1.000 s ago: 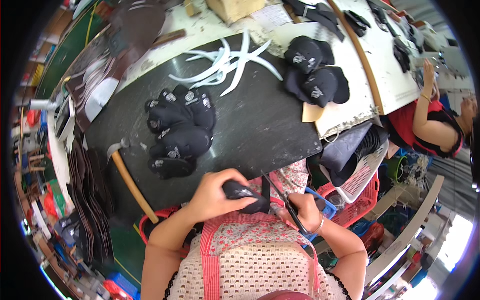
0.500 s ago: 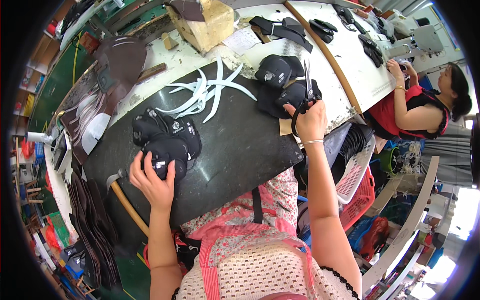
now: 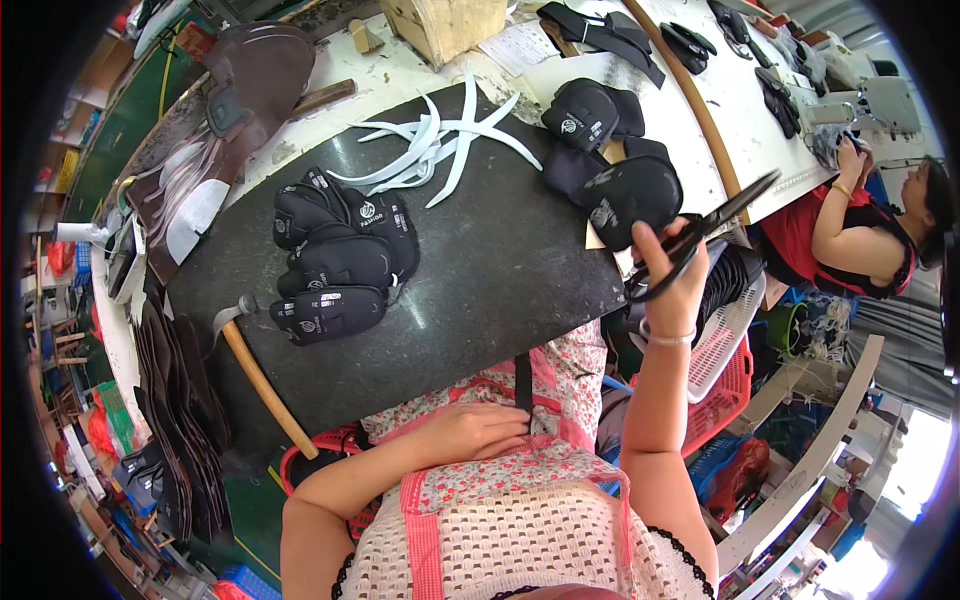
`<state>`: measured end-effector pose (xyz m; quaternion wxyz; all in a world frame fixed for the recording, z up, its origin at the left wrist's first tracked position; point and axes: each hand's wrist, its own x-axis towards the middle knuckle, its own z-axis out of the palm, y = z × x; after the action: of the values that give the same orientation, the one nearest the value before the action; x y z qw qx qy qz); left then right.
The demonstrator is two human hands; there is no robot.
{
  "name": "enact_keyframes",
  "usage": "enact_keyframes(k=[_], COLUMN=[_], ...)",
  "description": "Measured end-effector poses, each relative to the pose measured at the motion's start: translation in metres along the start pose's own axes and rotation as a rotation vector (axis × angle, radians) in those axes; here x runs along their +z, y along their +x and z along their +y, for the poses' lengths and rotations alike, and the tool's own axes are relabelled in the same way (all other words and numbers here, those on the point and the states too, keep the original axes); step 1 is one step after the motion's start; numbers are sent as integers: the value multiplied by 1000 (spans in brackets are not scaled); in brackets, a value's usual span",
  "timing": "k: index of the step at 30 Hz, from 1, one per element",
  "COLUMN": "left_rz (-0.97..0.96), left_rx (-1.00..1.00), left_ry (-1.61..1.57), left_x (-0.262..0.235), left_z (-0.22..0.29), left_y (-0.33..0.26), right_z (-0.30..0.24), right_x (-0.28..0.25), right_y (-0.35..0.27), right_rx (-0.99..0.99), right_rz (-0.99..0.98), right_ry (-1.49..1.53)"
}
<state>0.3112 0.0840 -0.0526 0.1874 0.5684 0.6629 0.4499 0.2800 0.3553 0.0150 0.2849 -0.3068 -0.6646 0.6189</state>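
My right hand (image 3: 672,290) is closed around black scissors (image 3: 728,210), their blades pointing up and away to the right. Its fingers and thumb reach the near edge of a black padded piece (image 3: 635,192), but I cannot tell whether they also pinch it. Another black padded piece (image 3: 590,115) lies just beyond. Low in front of my body, my left hand (image 3: 472,432) rests flat on the floral apron (image 3: 450,480), fingers stretched beside a dark strap (image 3: 523,385). Several black padded pieces (image 3: 345,262) overlap on the left of the dark work mat (image 3: 470,300).
Pale curved strips (image 3: 440,145) are heaped at the mat's far side. A wooden-handled hammer (image 3: 268,390) lies at its left edge, near dark stacked pieces (image 3: 180,420). White and red baskets (image 3: 728,350) stand at right. Beyond a wooden bar (image 3: 690,90), another person (image 3: 860,225) sits working.
My left hand has left the black pieces on the mat and come back to the apron; one piece now lies lowest in that pile. My right hand and scissors have shifted right and nearer.
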Motion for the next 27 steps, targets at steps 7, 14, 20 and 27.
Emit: enact_keyframes(k=[7,14,20,27], left_rz=[532,723,829,852], left_rx=[-479,-525,-464,-473], left_ry=[-907,-1293,-1344,-1231], left_x=[-47,-52,-47,-42], left_z=[-2,-4,-1,3], left_y=[58,63,67,69], right_z=[-10,3,32,23], right_x=[-6,-16,-16,-4], right_y=[-59,-82,-109,-109], right_rx=[253,340,185,127], right_rz=[-622,-717,-866,-841], right_ry=[-14,106,-98,-114])
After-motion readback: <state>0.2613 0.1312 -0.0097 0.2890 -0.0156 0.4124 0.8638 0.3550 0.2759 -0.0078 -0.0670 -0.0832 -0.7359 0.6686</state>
